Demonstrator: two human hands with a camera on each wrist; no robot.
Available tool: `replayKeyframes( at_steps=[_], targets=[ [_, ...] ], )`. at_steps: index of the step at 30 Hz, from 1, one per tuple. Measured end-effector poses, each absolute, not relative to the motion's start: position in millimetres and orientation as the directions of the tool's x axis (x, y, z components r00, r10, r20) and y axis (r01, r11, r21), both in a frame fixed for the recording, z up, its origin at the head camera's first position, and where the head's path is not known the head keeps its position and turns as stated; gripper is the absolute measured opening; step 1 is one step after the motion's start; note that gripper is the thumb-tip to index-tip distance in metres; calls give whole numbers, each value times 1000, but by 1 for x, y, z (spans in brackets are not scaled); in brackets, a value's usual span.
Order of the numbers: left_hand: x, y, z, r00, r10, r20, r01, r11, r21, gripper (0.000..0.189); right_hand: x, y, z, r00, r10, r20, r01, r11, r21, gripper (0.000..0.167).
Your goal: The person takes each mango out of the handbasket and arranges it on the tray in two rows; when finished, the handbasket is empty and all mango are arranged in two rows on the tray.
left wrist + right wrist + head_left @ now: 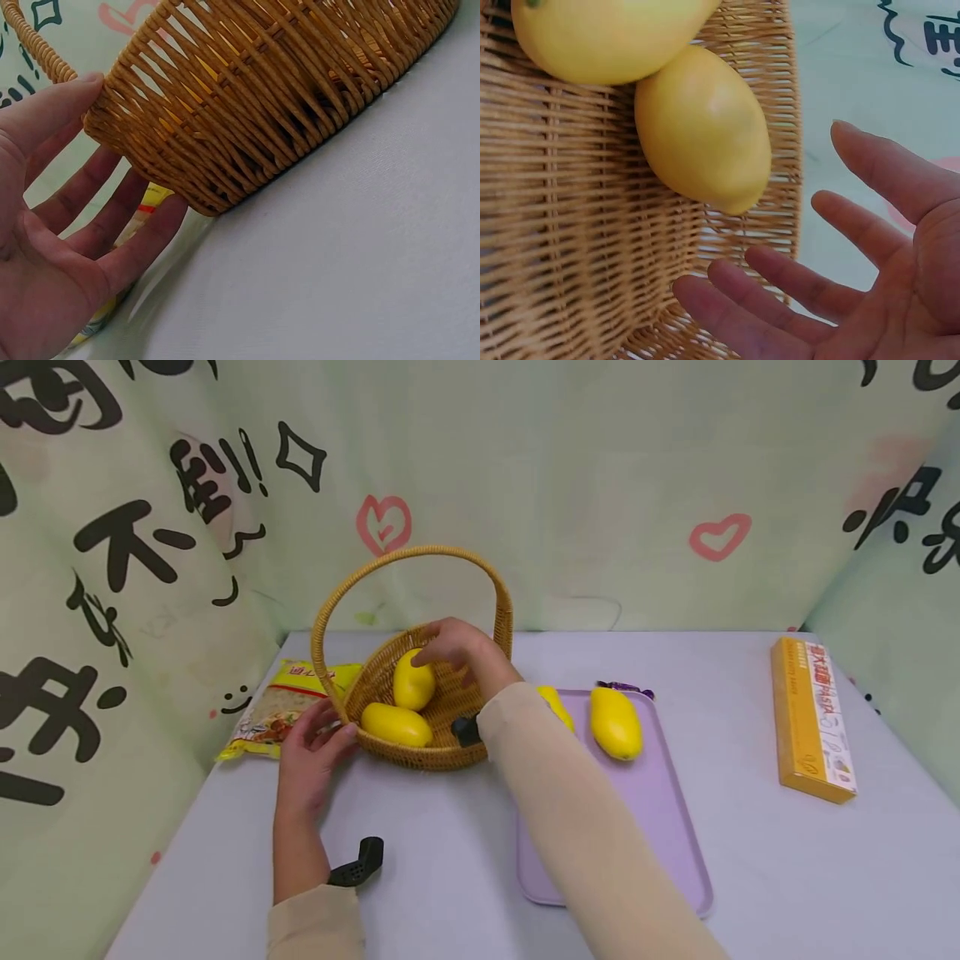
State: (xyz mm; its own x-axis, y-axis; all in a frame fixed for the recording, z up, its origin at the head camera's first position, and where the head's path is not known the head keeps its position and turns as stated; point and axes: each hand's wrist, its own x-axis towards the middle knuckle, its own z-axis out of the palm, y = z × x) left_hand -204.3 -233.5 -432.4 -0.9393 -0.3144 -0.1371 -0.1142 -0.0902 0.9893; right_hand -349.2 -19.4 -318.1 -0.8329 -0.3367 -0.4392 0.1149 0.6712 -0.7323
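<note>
A wicker basket (427, 762) with a tall arched handle stands at the table's back, two yellow mango-like fruits (414, 681) (396, 725) inside. My left hand (315, 760) rests against the basket's left end; in the left wrist view its thumb touches the rim and its fingers spread along the outside. My right hand (465, 650) is over the basket, under the handle. From the right wrist, its fingers (780, 281) look spread and hold nothing, apart from the nearer fruit (705, 135).
A lilac tray (660, 827) right of the basket carries two more yellow fruits (617, 724) (555, 706), partly behind my right sleeve. A purple wrapper (626, 687) lies at its back edge. A yellow food packet (262, 718) lies left; an orange pasta box (813, 718) lies far right.
</note>
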Motion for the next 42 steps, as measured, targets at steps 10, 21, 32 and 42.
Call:
replayKeyframes(
  at_steps=[10, 21, 32, 42],
  targets=[
    [-205, -232, -432, -936, -321, -143, -128, -69, 989, 62, -352, -31, -332, -814, -361, -455, 120, 663, -739, 66],
    [-206, -231, -429, -938, -313, -151, -145, -44, 988, 64, -352, -35, -340, -802, -406, -438, 46, 690, -723, 60],
    [-202, -234, -434, -933, -316, -169, -158, -60, 986, 65, -352, -42, -350, -815, -409, -409, 16, 691, -723, 58],
    [-204, -233, -435, -937, -325, -124, -106, -71, 992, 64, -354, -41, -351, -800, -444, -404, 27, 646, -763, 58]
  ],
)
